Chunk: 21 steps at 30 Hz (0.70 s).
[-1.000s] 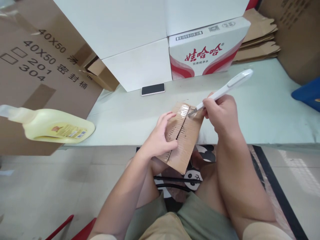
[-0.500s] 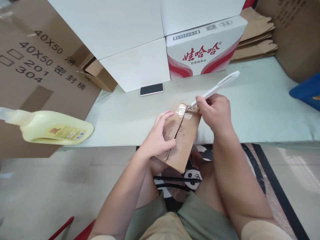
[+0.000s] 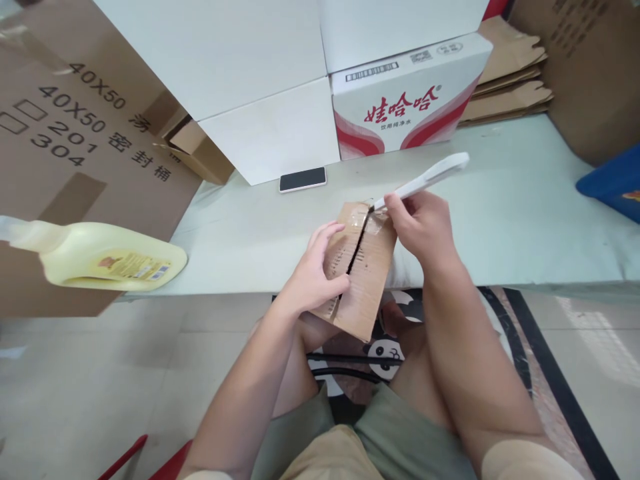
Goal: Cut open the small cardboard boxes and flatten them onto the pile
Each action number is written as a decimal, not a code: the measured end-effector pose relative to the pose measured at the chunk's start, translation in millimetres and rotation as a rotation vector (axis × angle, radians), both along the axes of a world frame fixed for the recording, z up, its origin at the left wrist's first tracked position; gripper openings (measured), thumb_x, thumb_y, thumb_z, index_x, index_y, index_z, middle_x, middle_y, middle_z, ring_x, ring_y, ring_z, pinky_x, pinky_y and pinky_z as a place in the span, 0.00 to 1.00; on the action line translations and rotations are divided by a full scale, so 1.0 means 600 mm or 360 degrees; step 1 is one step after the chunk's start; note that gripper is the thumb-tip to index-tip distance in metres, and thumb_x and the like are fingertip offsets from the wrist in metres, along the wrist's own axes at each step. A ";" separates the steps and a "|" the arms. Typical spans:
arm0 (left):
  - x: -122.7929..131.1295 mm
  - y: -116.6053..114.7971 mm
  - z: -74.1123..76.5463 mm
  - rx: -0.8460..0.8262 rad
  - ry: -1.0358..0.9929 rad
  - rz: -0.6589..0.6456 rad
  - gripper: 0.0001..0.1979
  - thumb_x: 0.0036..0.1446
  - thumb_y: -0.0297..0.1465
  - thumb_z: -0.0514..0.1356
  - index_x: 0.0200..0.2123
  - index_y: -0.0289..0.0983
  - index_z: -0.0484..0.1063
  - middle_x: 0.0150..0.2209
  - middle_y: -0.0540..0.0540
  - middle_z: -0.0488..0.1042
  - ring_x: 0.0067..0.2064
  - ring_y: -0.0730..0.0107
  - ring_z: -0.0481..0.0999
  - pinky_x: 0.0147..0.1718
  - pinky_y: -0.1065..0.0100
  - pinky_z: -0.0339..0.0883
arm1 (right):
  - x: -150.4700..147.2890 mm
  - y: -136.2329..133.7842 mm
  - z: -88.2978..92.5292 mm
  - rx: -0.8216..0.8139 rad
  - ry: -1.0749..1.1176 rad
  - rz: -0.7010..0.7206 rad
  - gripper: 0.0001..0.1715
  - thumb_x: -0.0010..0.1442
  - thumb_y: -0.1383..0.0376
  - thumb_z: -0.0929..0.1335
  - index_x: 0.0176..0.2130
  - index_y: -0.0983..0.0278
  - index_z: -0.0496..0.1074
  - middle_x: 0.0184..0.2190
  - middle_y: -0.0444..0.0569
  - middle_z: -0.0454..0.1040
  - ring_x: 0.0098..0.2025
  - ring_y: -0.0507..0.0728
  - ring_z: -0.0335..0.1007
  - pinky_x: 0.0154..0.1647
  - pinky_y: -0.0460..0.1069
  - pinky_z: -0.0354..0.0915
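Note:
A small brown cardboard box [image 3: 373, 273] sticks out over the table's front edge above my lap, its top seam running lengthwise with clear tape across the far end. My left hand [image 3: 315, 270] grips the box along its left side, with the thumb on top near the seam. In my right hand [image 3: 425, 223] is a white box cutter [image 3: 435, 173], held like a pen. Its tip points down into the seam at the taped far end. A dark gap shows along the seam. The inside of the box is hidden.
On the pale table [image 3: 240, 240] lie a phone [image 3: 303, 179] and, at left, a yellow pump bottle [image 3: 110, 257]. White cartons [image 3: 270, 133] and a red-and-white carton [image 3: 410, 100] stand behind. Folded cardboard [image 3: 510, 100] and a blue object [image 3: 613, 183] are at right.
The box cutter has shifted left and its tip sits in the seam's taped end. The dark gap along the seam looks wider. My left hand keeps its hold on the box.

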State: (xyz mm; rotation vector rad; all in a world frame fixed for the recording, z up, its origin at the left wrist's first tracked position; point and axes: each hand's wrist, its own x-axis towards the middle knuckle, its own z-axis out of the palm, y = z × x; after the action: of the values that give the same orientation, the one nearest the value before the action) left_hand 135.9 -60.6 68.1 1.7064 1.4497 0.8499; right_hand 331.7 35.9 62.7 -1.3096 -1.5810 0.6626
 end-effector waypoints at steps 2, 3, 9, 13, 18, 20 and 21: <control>-0.001 -0.002 -0.003 -0.0012 -0.0039 0.0020 0.41 0.44 0.32 0.63 0.64 0.45 0.59 0.70 0.41 0.54 0.67 0.46 0.63 0.67 0.49 0.56 | 0.002 0.002 -0.004 0.0044 0.0066 -0.0080 0.19 0.61 0.55 0.69 0.22 0.61 0.68 0.19 0.45 0.70 0.25 0.55 0.68 0.31 0.51 0.64; -0.002 -0.003 -0.005 -0.0018 -0.0064 0.0030 0.41 0.43 0.32 0.63 0.63 0.46 0.59 0.70 0.41 0.54 0.65 0.47 0.65 0.65 0.50 0.58 | 0.003 0.002 -0.007 0.0057 0.0117 -0.0113 0.20 0.61 0.55 0.68 0.22 0.61 0.68 0.19 0.45 0.70 0.25 0.55 0.68 0.31 0.51 0.65; -0.033 0.004 -0.025 -0.0082 -0.0457 0.0261 0.39 0.45 0.36 0.64 0.62 0.43 0.60 0.60 0.41 0.70 0.55 0.51 0.75 0.53 0.55 0.69 | 0.012 0.013 -0.024 0.0100 0.0510 -0.0290 0.16 0.65 0.55 0.65 0.36 0.62 0.77 0.25 0.45 0.73 0.22 0.53 0.69 0.25 0.49 0.65; -0.077 0.017 -0.055 0.0038 -0.0723 0.0756 0.31 0.41 0.37 0.64 0.52 0.42 0.68 0.58 0.42 0.73 0.58 0.52 0.73 0.51 0.59 0.70 | 0.014 0.022 -0.042 0.0048 0.0625 -0.0252 0.20 0.66 0.56 0.63 0.52 0.59 0.74 0.32 0.46 0.77 0.22 0.50 0.68 0.24 0.47 0.66; -0.112 0.004 -0.120 -0.0117 -0.0859 0.1285 0.23 0.43 0.34 0.67 0.45 0.41 0.71 0.49 0.43 0.78 0.49 0.58 0.79 0.44 0.62 0.73 | 0.013 0.032 -0.076 -0.0088 0.0218 -0.0114 0.19 0.61 0.65 0.63 0.52 0.59 0.71 0.34 0.46 0.79 0.28 0.54 0.74 0.33 0.50 0.69; -0.119 -0.007 -0.143 -0.0129 -0.0859 0.1312 0.22 0.41 0.32 0.69 0.43 0.40 0.71 0.49 0.43 0.78 0.48 0.59 0.79 0.44 0.63 0.73 | 0.013 0.036 -0.090 -0.0198 -0.0150 -0.0042 0.19 0.58 0.68 0.64 0.48 0.59 0.72 0.35 0.47 0.80 0.34 0.58 0.76 0.37 0.51 0.69; -0.122 -0.011 -0.151 -0.0153 -0.0838 0.1311 0.22 0.41 0.33 0.70 0.43 0.40 0.72 0.50 0.42 0.77 0.48 0.59 0.79 0.45 0.61 0.74 | 0.013 0.038 -0.096 -0.0264 -0.0322 -0.0005 0.19 0.57 0.70 0.64 0.48 0.58 0.73 0.35 0.48 0.80 0.36 0.59 0.76 0.38 0.52 0.69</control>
State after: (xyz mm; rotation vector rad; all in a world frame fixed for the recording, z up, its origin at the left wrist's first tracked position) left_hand 62.6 -67.2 -22.4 0.6735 1.7560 1.4854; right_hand 339.6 58.6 5.2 -1.5416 -1.7139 0.6889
